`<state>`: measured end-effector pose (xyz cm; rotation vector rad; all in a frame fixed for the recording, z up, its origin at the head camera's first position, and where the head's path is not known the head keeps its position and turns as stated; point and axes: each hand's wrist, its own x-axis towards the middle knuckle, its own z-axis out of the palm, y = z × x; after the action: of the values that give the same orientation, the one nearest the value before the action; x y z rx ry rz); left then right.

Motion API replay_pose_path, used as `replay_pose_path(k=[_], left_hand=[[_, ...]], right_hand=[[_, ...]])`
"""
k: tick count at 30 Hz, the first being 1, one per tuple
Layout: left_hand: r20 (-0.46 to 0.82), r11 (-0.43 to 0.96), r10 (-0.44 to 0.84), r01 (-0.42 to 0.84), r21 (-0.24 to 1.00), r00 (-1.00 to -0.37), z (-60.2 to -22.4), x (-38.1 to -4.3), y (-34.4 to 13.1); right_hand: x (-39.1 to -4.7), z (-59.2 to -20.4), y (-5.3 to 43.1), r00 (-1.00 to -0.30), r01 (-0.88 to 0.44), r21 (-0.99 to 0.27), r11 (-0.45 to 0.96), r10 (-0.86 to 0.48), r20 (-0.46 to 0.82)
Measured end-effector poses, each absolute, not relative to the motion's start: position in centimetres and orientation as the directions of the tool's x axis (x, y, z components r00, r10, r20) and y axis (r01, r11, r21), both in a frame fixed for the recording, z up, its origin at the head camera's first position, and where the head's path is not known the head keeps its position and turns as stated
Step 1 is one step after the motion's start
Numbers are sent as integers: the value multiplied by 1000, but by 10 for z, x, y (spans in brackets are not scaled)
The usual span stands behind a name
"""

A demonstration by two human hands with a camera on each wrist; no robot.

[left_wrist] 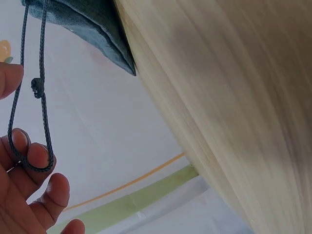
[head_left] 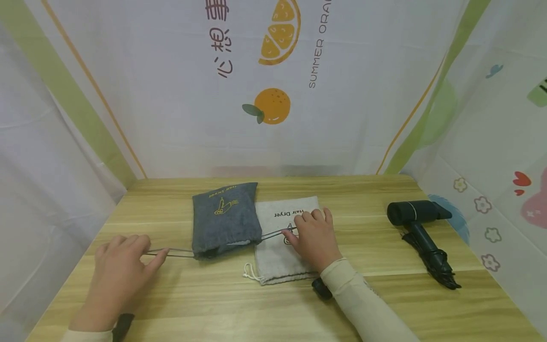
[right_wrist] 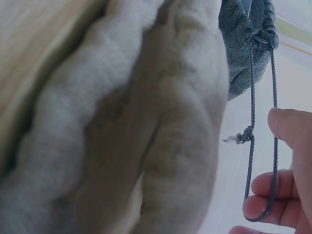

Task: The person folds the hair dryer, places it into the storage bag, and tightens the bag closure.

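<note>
A dark grey drawstring pouch with a yellow hair dryer print lies on the table, its mouth toward me and partly gathered. My left hand holds the cord loop at the pouch's left side, with fingertips hooked in its end. On the other side, my right hand holds the second cord loop the same way. Both cords stretch out from the mouth and carry a knot. Something pale shows inside the mouth. Under my right hand lies a light grey "Hair Dryer" drawstring pouch, its mouth slightly parted in the right wrist view.
A black hair dryer with its cable bundled along the handle lies on the right of the wooden table. A small black object sits partly hidden by my right sleeve. Printed white curtains hang behind the table and at its sides.
</note>
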<state>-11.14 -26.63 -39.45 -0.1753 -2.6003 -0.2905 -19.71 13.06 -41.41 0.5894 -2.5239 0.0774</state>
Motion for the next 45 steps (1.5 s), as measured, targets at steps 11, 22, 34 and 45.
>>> replay_pose_path(k=[11, 22, 34, 45], left_hand=[[512, 971, 40, 155, 184, -858, -393, -108, -274], [522, 974, 29, 142, 178, -852, -391, -106, -285], [492, 973, -5, 109, 202, -870, -388, -101, -298], [479, 976, -27, 81, 204, -877, -384, -98, -305]], right_hand=[[-197, -414, 134, -791, -390, 63, 919, -369, 487], [-197, -413, 138, -791, -382, 55, 922, -358, 496], [-199, -409, 143, -803, -369, 28, 929, -334, 494], [-200, -407, 151, -814, -353, 16, 936, -315, 487]])
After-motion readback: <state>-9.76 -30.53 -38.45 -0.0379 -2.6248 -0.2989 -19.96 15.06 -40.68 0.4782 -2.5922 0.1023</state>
